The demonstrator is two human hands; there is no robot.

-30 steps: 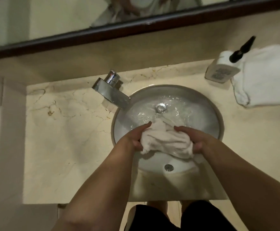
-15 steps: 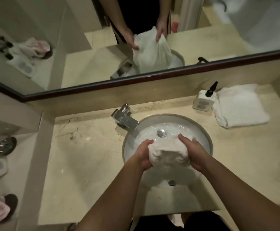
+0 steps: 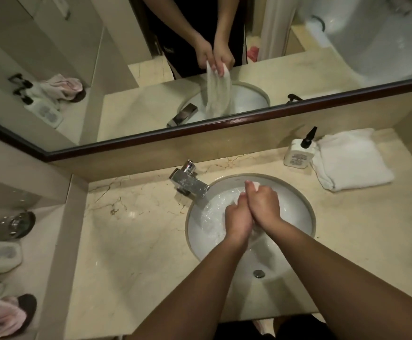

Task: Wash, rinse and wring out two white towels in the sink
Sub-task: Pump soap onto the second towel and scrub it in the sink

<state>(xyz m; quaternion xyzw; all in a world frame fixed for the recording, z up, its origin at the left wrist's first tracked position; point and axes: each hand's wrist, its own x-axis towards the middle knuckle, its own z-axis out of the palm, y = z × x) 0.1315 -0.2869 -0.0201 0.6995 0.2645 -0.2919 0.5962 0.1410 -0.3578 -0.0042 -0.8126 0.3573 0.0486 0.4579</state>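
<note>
Both hands (image 3: 251,212) grip limp, probably wet towel (image 3: 255,185).

counter: cream marble countertop (image 3: 131,231) with brown veins, running below a dark-framed mirror
sink: round white basin (image 3: 295,195) set into the counter, right of centre, holding water
faucet: chrome tap (image 3: 190,184) on the counter at the basin's back left rim
bottle: white pump bottle (image 3: 298,154) with black nozzle, upright at the back right corner
towel: folded white towel (image 3: 354,159) lying flat just beside the bottle, toward the right edge
</note>
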